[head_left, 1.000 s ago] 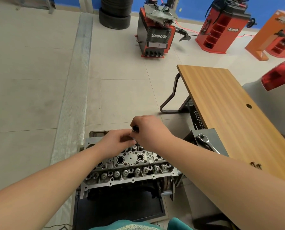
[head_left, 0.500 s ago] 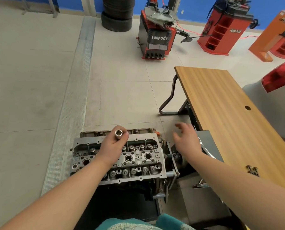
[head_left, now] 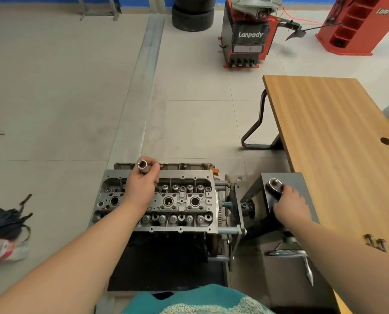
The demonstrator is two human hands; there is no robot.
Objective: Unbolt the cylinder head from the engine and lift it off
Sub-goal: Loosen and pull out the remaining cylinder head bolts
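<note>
With the cylinder head still sitting bolted on the engine, the left hand is pinching a socket above its far edge while the right hand, beside it, is closing around the ratchet, which should seat squarely into the socket.

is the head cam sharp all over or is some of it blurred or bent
Head view: the cylinder head and the socket in the left hand are sharp; the right hand on the ratchet is motion-smeared; wide-angle bends the desk edges.
</note>
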